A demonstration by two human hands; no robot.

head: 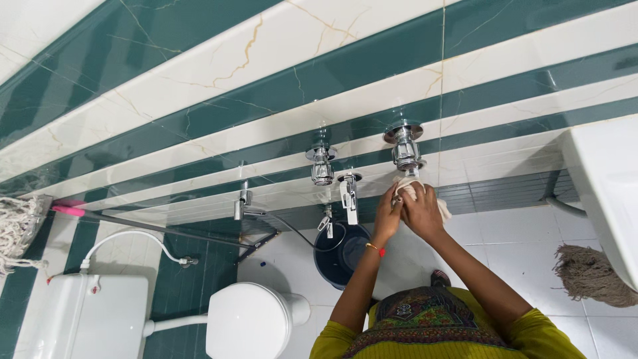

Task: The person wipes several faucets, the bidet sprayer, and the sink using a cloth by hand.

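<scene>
Fingers of both hands are curled tight round a pale cloth [413,191], pressing it against the lower end of a chrome valve [404,147] on the striped green-and-cream wall [199,86]. The left hand [387,214] grips from the nine o'clock side, an orange bangle [375,248] on its wrist; the right hand [423,213] closes over the cloth from three o'clock, a fold of fabric showing past its knuckles. The cloth sits bunched between the two palms, touching the valve at twelve o'clock.

Just beside the hands at nine o'clock stand a tap [349,196] and a second chrome valve [321,165]. A dark bucket [340,256] lies at seven o'clock, near the left forearm. Farther out at eight o'clock are a white toilet [246,320] and its cistern [93,316]. One mop [588,274] rests at four o'clock beneath a white basin [608,186]; another mop [20,226] hangs well apart at nine o'clock.
</scene>
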